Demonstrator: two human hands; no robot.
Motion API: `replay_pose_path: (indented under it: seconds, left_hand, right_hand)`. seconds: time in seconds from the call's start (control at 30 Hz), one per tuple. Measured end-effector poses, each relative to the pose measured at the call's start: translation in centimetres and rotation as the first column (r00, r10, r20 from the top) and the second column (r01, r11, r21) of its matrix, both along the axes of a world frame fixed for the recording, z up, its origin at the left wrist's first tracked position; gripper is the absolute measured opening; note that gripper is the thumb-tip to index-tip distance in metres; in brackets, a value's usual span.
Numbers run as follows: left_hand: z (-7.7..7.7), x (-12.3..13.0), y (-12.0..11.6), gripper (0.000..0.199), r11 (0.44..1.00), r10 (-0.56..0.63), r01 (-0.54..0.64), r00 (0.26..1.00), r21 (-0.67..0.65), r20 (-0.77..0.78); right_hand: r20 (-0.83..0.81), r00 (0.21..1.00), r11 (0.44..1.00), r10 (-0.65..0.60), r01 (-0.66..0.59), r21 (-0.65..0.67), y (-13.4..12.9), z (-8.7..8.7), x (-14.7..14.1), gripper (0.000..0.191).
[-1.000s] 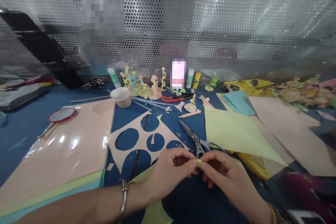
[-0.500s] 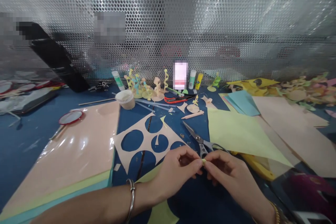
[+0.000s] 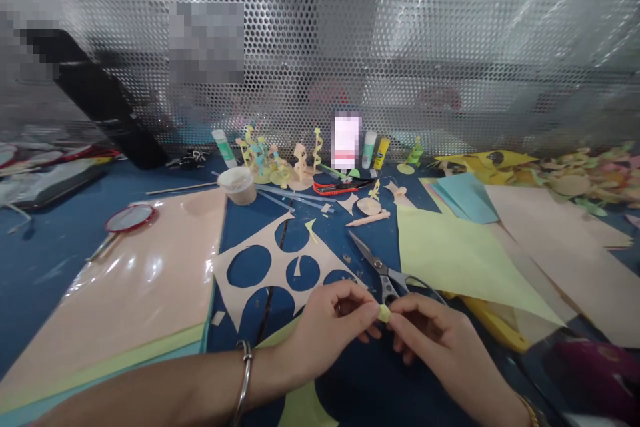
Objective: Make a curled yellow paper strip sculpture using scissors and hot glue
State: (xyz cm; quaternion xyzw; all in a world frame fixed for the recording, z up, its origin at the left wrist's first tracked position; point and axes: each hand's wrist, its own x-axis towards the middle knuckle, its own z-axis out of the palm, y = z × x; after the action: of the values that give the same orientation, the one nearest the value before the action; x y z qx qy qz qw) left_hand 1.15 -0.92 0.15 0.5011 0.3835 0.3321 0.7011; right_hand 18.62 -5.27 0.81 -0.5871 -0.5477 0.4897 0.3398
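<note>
Between the fingertips of both hands is a small piece of pale yellow-green paper [image 3: 384, 313], which looks curled. My left hand [image 3: 337, 320] pinches it from the left with thumb and forefinger. From the other side my right hand [image 3: 435, 327] pinches its edge. Just beyond the fingers lie scissors [image 3: 379, 265], blades pointing away to the left. A pale pink sheet with round cut-outs [image 3: 280, 257] is spread to the left of them. Under my left forearm sticks out a yellow-green paper offcut [image 3: 307, 407].
Paper stacks lie at left [image 3: 150, 267] and right [image 3: 450, 247]. A magnifying glass [image 3: 131, 219] rests on the left stack. Farther back stand a tub [image 3: 237, 187], glue sticks [image 3: 369, 150], a lit screen [image 3: 346, 140] and several curled paper figures [image 3: 300, 167], before a perforated metal panel [image 3: 280, 47].
More of the small yellow-green paper shows between my fingertips, which have moved slightly apart. The camera view has shifted a little; the things on the table stay in place.
</note>
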Motion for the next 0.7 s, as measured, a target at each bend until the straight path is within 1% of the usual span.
replay_pose_path:
  seconds: [0.27,0.6,0.7]
  left_hand:
    - [0.75,-0.03,0.09,0.021,1.0,-0.006,0.005,0.999,-0.021,-0.051]
    - [0.61,-0.1,0.17,0.02,0.999,-0.037,0.036,0.997,-0.021,-0.071]
    - [0.4,-0.15,0.1,0.015,0.999,-0.038,0.036,0.997,-0.029,-0.067]
  right_hand:
    - [-0.022,1.0,0.999,-0.017,0.016,-0.034,0.34,0.42,-0.05,0.025]
    - [-0.039,0.999,0.998,-0.03,0.027,-0.061,0.52,0.26,-0.12,0.025]
    - [-0.037,0.999,0.998,-0.031,0.029,-0.058,0.54,0.23,-0.25,0.025]
